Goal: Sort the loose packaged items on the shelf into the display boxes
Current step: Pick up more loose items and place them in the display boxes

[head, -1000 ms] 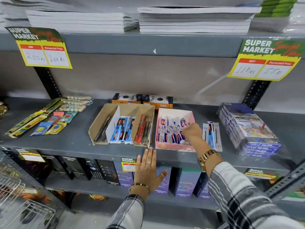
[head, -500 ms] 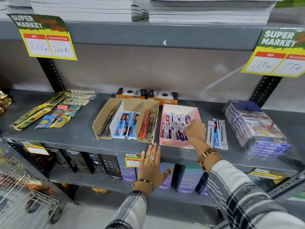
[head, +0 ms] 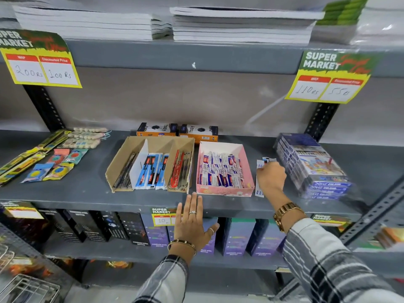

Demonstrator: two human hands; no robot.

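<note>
A brown cardboard display box (head: pixel 122 159) with three compartments holds dark, blue and red pen packets. To its right a pink display box (head: pixel 225 191) is full of white-and-blue packets. Loose pen packets (head: pixel 259 191) lie on the grey shelf (head: pixel 87 189) just right of the pink box. My right hand (head: pixel 271 178) rests on them with its fingers curled over their middle; their ends show above and below it. My left hand (head: pixel 192 224) is open and flat, fingertips at the shelf's front edge below the gap between the two boxes.
A wrapped stack of colour-pencil boxes (head: pixel 310 165) stands close right of my right hand. Two orange boxes (head: pixel 177 131) sit behind the display boxes. More loose packets (head: pixel 54 162) lie at the shelf's left end. Boxed bottles (head: pixel 236 237) fill the lower shelf.
My right hand has left the pink box and moved right onto the loose pen packets beside it. My left hand has stayed at the shelf edge.
</note>
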